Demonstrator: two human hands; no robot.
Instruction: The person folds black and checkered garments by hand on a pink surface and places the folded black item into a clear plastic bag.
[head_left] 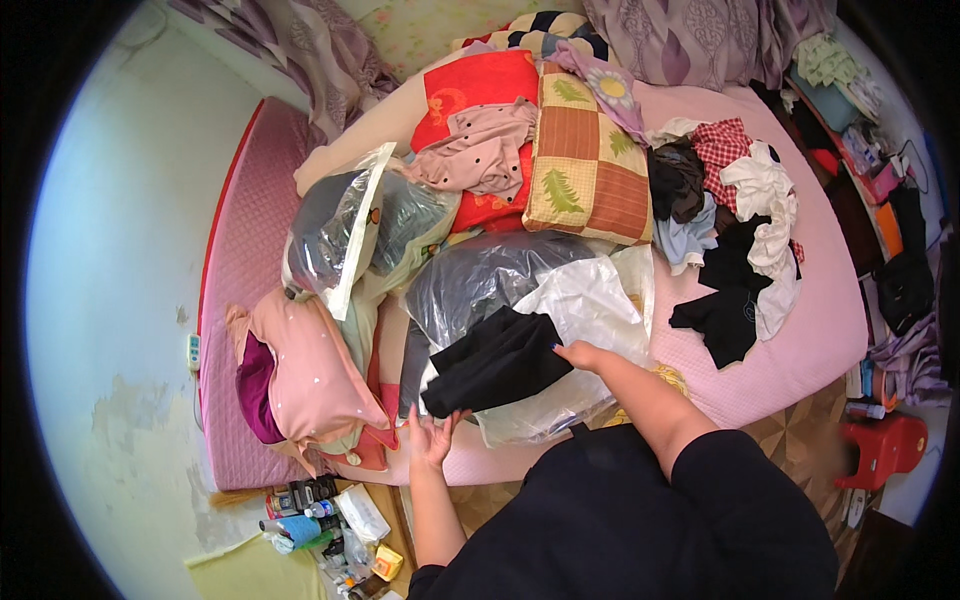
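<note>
A folded black garment (497, 362) lies slantwise over a clear plastic storage bag (585, 290) at the middle of the bed. My right hand (582, 356) pinches the garment's right edge. At its lower left corner, my left hand (432, 440) is palm up with the fingers apart, fingertips against or just under the cloth. Dark fabric shows through the bag, beyond the garment. Just left of that bag, another clear bag (335, 235) with a white top strip is stuffed with dark items.
A checked pillow (590, 150) and red bedding (480, 90) lie beyond the bags. Loose clothes (745, 220) cover the bed's right part. At left is a pink pillow (310, 365). A cluttered low table (395, 515) stands near left, a red stool (880, 450) at right.
</note>
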